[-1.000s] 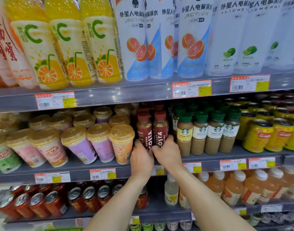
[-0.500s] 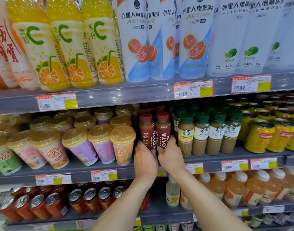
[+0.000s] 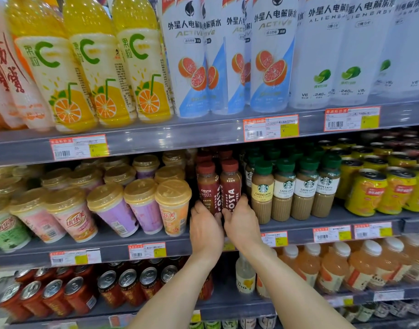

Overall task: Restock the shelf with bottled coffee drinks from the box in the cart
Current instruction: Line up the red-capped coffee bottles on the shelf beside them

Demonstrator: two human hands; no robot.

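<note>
With both forearms extended to the middle shelf (image 3: pixel 346 218), the left hand (image 3: pixel 205 230) gripped the base of the left Costa bottle (image 3: pixel 207 186) and the right hand (image 3: pixel 241 223) gripped the right Costa bottle (image 3: pixel 231 186), both upright, touching, at the front edge between milk-tea cups (image 3: pixel 173 205) and Starbucks bottles (image 3: pixel 262 191).

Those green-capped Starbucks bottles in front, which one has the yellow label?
The leftmost Starbucks bottle, marked Cheese Latte, beside the red Costa bottles; the other three wear white Caffe Latte labels.

Shop: price-tagged drink shelves (image 3: pixel 203 138)
</note>
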